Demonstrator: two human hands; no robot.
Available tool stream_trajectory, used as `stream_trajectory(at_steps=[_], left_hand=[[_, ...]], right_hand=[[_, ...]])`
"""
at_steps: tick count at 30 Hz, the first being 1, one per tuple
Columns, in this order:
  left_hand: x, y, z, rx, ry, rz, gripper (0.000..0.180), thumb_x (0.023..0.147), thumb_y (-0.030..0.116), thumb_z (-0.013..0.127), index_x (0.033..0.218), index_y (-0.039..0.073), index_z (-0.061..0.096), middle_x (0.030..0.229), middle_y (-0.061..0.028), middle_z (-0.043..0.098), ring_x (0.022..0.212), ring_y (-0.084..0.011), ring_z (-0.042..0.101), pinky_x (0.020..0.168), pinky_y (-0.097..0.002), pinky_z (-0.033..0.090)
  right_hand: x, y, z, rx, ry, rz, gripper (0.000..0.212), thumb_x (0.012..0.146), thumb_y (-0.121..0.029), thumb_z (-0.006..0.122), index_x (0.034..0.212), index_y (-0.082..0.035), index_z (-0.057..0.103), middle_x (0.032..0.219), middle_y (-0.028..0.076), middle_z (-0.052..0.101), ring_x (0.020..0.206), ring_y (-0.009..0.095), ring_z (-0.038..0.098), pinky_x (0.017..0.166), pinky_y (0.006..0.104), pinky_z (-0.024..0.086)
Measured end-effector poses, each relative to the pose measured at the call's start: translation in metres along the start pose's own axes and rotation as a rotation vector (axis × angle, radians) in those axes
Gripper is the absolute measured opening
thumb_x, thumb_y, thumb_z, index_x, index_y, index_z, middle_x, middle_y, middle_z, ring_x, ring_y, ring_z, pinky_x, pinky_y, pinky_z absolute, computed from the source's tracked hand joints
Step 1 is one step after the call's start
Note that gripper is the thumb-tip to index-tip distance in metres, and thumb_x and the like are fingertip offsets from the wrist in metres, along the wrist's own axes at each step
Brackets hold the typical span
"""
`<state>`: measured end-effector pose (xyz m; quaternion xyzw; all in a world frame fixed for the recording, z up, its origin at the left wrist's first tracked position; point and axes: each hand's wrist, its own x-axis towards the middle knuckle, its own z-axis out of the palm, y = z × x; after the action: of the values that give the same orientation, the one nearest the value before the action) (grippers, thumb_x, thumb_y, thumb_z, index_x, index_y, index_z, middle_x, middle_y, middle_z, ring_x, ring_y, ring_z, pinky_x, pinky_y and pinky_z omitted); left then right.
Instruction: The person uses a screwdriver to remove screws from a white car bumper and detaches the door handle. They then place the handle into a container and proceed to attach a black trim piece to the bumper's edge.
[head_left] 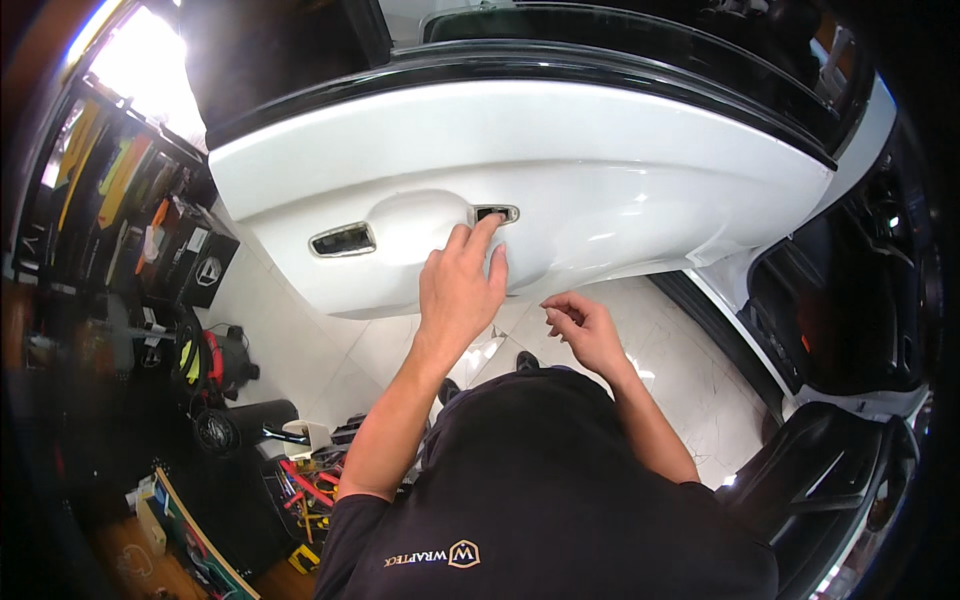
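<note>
A white car door [640, 200] stands open in front of me, its handle taken off. Two chrome-rimmed openings show in its skin: a wider one [342, 241] on the left and a smaller one [512, 213] on the right. My left hand [462, 285] reaches up to the smaller opening, with a fingertip in or against it. Its thumb stands apart and I see nothing held. Below the door's lower edge, my right hand [588, 335] hangs in the air, fingers loosely bent and thumb a little apart. Nothing shows in it.
To the right are the car's dark door frame and black seat [800, 470]. At the lower left lie several hand tools [310, 490] with red handles, near a white container [305, 437]. A loaded rack [120, 190] lines the left side above a tiled floor [385, 345].
</note>
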<state>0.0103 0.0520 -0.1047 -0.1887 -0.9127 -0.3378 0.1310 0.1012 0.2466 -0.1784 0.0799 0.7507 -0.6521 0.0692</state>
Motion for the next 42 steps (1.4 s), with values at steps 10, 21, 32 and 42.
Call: stream_trajectory(at_steps=[10, 21, 32, 42], left_hand=[[0.001, 0.019, 0.021, 0.013, 0.121, -0.165, 0.026, 0.088, 0.016, 0.072, 0.114, 0.013, 0.071, 0.094, -0.0061, 0.065, 0.072, -0.0229, 0.066, 0.070, -0.0368, 0.050], [-0.009, 0.006, 0.015, -0.061, 0.051, -0.141, 0.041, 0.088, 0.007, 0.073, 0.128, 0.015, 0.071, 0.088, -0.0041, 0.056, 0.061, -0.0099, 0.051, 0.060, -0.0264, 0.047], [-0.038, -0.032, 0.005, -0.245, 0.328, -0.057, 0.038, 0.095, 0.008, 0.062, 0.133, 0.004, 0.061, 0.102, -0.0075, 0.058, 0.077, -0.0147, 0.057, 0.073, -0.0296, 0.050], [-0.141, -0.207, 0.006, -1.048, 0.694, -0.836, 0.071, 0.108, 0.052, 0.040, 0.146, -0.008, 0.043, 0.147, -0.0207, 0.050, 0.139, -0.0310, 0.045, 0.109, -0.0460, 0.044]], right_hand=[[0.012, 0.004, -0.044, -0.065, -0.068, -0.061, 0.022, 0.096, -0.015, 0.065, 0.111, 0.000, 0.069, 0.088, 0.009, 0.072, 0.076, 0.015, 0.066, 0.071, 0.0306, 0.053], [-0.039, 0.043, -0.064, 0.048, 0.058, 0.155, 0.021, 0.099, -0.014, 0.062, 0.112, 0.001, 0.068, 0.086, 0.005, 0.068, 0.076, 0.011, 0.064, 0.068, 0.0274, 0.051], [-0.057, 0.028, -0.047, -0.033, 0.003, 0.170, 0.020, 0.098, -0.013, 0.061, 0.112, 0.000, 0.069, 0.086, 0.006, 0.069, 0.076, 0.012, 0.065, 0.067, 0.0272, 0.051], [-0.083, 0.051, 0.007, -0.105, 0.022, 0.327, 0.021, 0.098, -0.014, 0.059, 0.110, 0.000, 0.070, 0.085, 0.007, 0.069, 0.072, 0.013, 0.067, 0.062, 0.0268, 0.052]])
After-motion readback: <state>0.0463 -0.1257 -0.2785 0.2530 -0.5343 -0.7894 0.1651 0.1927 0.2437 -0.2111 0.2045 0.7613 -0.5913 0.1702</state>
